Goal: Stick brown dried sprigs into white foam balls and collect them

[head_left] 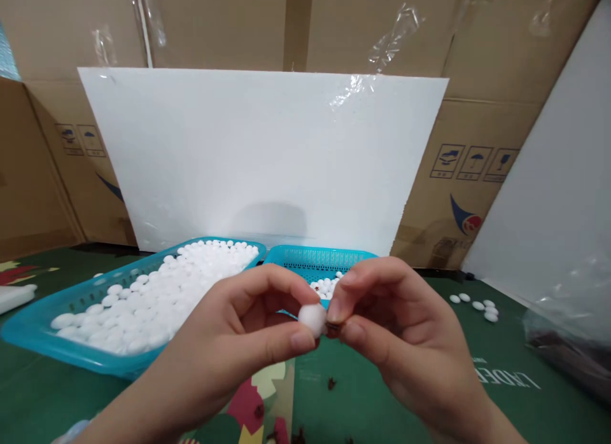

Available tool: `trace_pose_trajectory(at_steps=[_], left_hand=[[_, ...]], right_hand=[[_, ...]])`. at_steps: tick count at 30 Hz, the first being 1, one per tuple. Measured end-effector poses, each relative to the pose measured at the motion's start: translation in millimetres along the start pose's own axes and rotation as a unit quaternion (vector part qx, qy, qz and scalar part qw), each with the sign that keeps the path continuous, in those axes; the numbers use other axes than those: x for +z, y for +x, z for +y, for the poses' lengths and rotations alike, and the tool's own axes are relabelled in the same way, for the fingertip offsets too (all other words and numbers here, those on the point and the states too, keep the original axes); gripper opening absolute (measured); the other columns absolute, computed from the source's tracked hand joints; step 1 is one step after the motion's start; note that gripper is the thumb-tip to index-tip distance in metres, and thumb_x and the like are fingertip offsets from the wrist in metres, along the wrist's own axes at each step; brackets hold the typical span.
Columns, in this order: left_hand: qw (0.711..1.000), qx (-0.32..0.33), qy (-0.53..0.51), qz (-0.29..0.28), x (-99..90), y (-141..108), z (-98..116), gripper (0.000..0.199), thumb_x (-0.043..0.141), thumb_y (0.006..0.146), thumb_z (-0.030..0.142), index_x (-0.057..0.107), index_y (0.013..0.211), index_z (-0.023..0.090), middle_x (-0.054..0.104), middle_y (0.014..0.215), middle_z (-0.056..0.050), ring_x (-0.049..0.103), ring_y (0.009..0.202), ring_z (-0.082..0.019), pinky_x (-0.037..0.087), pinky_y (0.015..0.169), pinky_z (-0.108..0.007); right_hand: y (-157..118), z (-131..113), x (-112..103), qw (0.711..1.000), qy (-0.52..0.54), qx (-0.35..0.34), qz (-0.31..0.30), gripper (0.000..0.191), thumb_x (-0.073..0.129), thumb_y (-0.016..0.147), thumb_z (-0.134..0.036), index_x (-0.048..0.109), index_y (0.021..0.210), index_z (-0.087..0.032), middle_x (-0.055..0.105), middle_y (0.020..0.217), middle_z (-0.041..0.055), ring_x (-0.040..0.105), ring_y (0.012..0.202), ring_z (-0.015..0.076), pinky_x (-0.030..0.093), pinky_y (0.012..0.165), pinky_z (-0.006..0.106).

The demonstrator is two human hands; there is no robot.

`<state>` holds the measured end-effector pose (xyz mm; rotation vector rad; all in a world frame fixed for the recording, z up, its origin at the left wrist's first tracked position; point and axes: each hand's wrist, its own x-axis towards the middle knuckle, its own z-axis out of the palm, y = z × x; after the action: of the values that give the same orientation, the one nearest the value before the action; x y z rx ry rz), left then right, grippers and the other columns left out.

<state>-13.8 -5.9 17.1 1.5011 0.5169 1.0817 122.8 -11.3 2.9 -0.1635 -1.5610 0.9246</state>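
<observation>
A white ball [312,319] is pinched between the thumb and fingertips of my left hand [258,323]. Just right of it, my right hand [401,333] pinches a small dark brown piece [333,328], which meets the ball's right side. Both hands are raised over the green table surface. Behind my left hand stands a long blue basket [90,361] filled with white balls [186,285]. A second blue basket [315,256] holds fewer white balls and is partly hidden by my hands.
A white board [272,151] leans on cardboard boxes [506,69] at the back. Several loose white balls [491,310] lie at the right, near a clear plastic bag [573,348] with dark contents. Small brown pieces [331,383] are scattered on the green surface [363,393] in front.
</observation>
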Motion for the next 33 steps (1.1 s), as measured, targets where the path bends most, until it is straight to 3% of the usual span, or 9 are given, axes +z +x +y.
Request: trace_pose_trajectory(at_steps=[10, 16, 20, 26, 33], left_hand=[[1.000, 0.000, 0.007, 0.006, 3.7, -0.4, 2.2, 0.010, 0.059, 0.054, 0.013, 0.058, 0.060, 0.021, 0.056, 0.058, 0.006, 0.050, 0.058, -0.005, 0.040, 0.051, -0.010], [0.998, 0.038, 0.038, 0.026, 8.2, -0.3, -0.1, 0.015, 0.059, 0.053, 0.009, 0.060, 0.058, 0.024, 0.055, 0.063, 0.005, 0.051, 0.059, -0.006, 0.042, 0.052, -0.013], [0.991, 0.090, 0.081, 0.062, 9.2, -4.1, -4.5, 0.015, 0.063, 0.050, 0.012, 0.061, 0.056, 0.026, 0.054, 0.055, 0.004, 0.050, 0.052, -0.007, 0.042, 0.044, -0.013], [0.972, 0.158, 0.152, 0.083, 9.3, -5.6, -9.1, 0.011, 0.064, 0.049, 0.022, 0.062, 0.058, 0.029, 0.050, 0.048, 0.003, 0.047, 0.048, -0.009, 0.040, 0.041, -0.016], [0.967, 0.197, 0.144, 0.069, 12.0, -4.8, -12.4, 0.011, 0.062, 0.052, 0.021, 0.062, 0.060, 0.029, 0.050, 0.049, 0.004, 0.047, 0.048, -0.008, 0.040, 0.040, -0.016]], right_hand=[[-0.3, -2.8, 1.6, 1.000, -0.011, 0.009, -0.002, 0.033, 0.048, 0.062, 0.003, 0.053, 0.075, -0.026, 0.053, 0.066, -0.0072, 0.052, 0.062, 0.0013, 0.042, 0.060, 0.005], [-1.1, -5.9, 3.4, 0.997, -0.034, 0.017, 0.063, 0.034, 0.048, 0.057, 0.005, 0.054, 0.074, -0.025, 0.052, 0.056, -0.0056, 0.051, 0.052, 0.0041, 0.044, 0.050, 0.008], [-2.5, -8.8, 4.7, 0.993, -0.078, 0.005, 0.089, 0.032, 0.049, 0.055, 0.005, 0.054, 0.070, -0.023, 0.051, 0.053, -0.0056, 0.051, 0.049, 0.0040, 0.043, 0.048, 0.008], [-4.8, -11.8, 5.5, 0.985, -0.152, -0.044, 0.066, 0.029, 0.049, 0.059, 0.004, 0.053, 0.071, -0.023, 0.051, 0.055, -0.0052, 0.051, 0.050, 0.0042, 0.042, 0.048, 0.009], [-2.6, -14.9, 4.1, 0.963, -0.231, -0.135, 0.007, 0.024, 0.042, 0.065, -0.001, 0.050, 0.061, -0.023, 0.046, 0.059, -0.0019, 0.048, 0.052, 0.0074, 0.041, 0.046, 0.014]])
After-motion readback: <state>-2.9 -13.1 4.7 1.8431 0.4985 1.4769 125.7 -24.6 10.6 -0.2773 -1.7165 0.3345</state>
